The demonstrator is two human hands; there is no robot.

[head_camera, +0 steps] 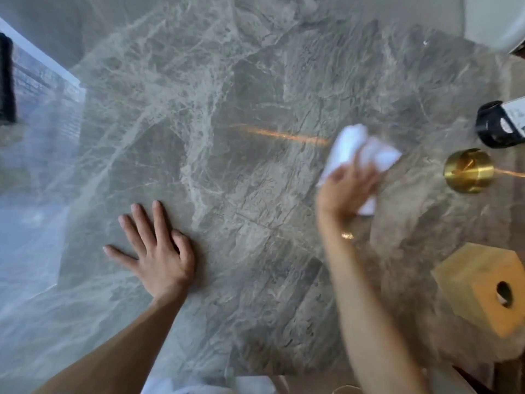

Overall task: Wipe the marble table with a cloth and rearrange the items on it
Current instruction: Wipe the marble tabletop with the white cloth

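Observation:
The grey veined marble table [227,109] fills most of the head view. My left hand [156,251] lies flat on it near the left front, fingers spread and straight. My right hand [345,189], blurred, presses a crumpled white cloth [358,149] onto the marble at the right of centre; its fingers lie over the cloth. A brass round lamp base [468,172] stands just right of the cloth. A wooden box with a round hole [483,288] sits at the right front. A black and white item [500,126] lies at the right edge.
The table's left edge runs along a marble floor [28,251]. A white rounded object [497,21] shows at the top right corner. A dark object [7,81] stands at the far left. A thin orange reflection crosses the marble near the cloth.

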